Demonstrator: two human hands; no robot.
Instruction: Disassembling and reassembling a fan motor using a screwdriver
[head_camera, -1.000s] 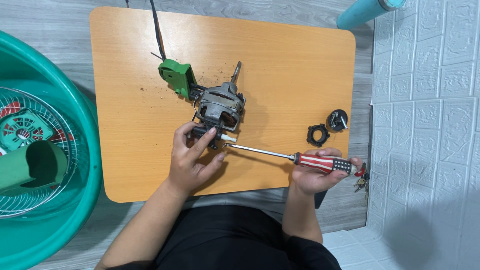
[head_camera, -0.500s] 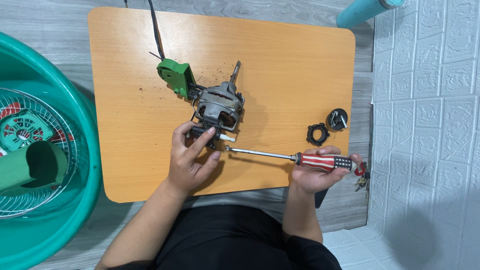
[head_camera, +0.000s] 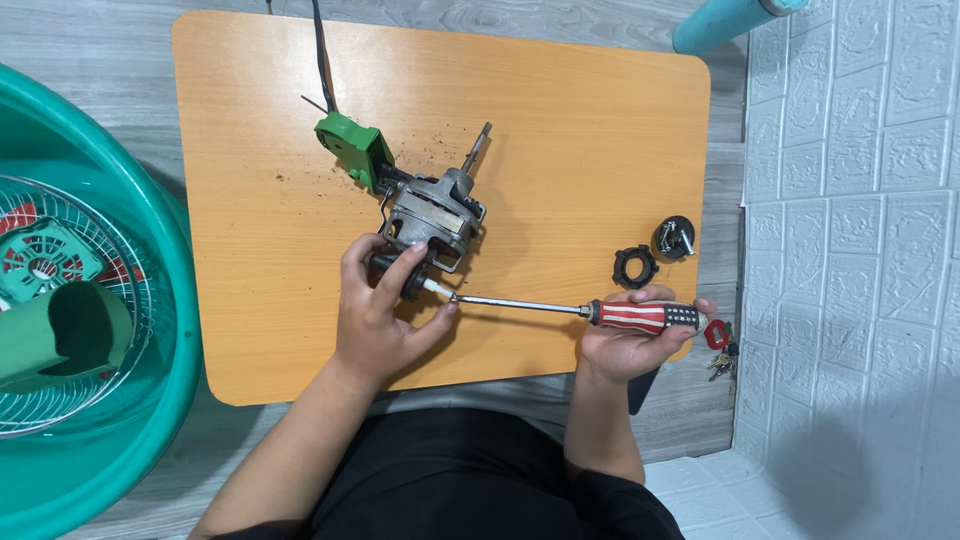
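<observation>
Two hands work a fan motor (head_camera: 432, 218) mid-counter (head_camera: 600, 130): left hand (head_camera: 385, 315) fingers grip its near end, right hand (head_camera: 630, 335) wraps the screwdriver (head_camera: 570, 310) handle. Screw-turning looks underway; next needs steady tip alignment.

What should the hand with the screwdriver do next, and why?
Probably turn the screwdriver gently. Its tip already sits against the motor, the left hand steadies that end, and the right hand grips the striped handle.
</observation>
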